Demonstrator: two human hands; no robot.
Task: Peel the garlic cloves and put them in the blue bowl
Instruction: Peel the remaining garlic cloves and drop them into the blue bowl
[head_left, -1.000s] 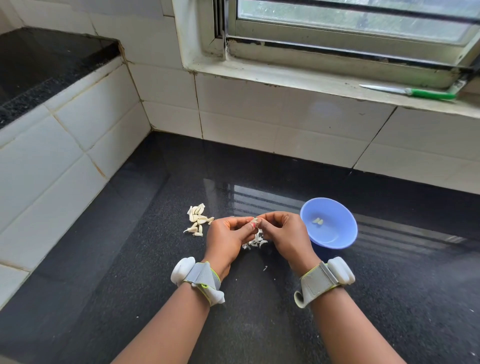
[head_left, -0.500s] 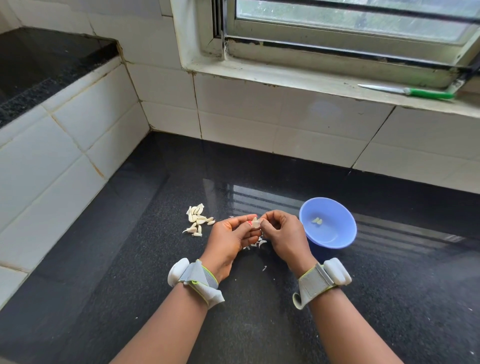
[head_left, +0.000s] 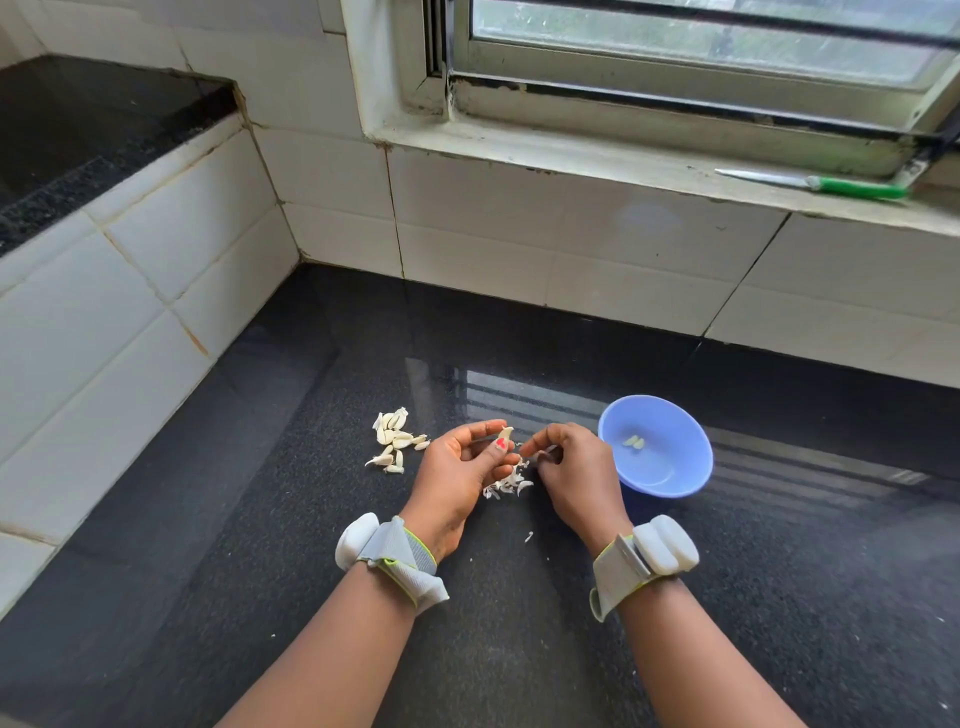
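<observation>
garlic clove (head_left: 505, 433) | pinched in left hand (head_left: 457, 467) fingers (head_left: 497, 448) | right hand (head_left: 574, 473) just beside

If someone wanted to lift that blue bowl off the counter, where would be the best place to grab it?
Probably the rim of the bowl, on its right side, coming from above. The walls flare outward to a thin open lip, so fingers can pinch it, thumb inside. The right hand crowds the left side, and two cloves lie inside, so keep it level.

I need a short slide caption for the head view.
Left hand holds a garlic clove beside the blue bowl.
</observation>
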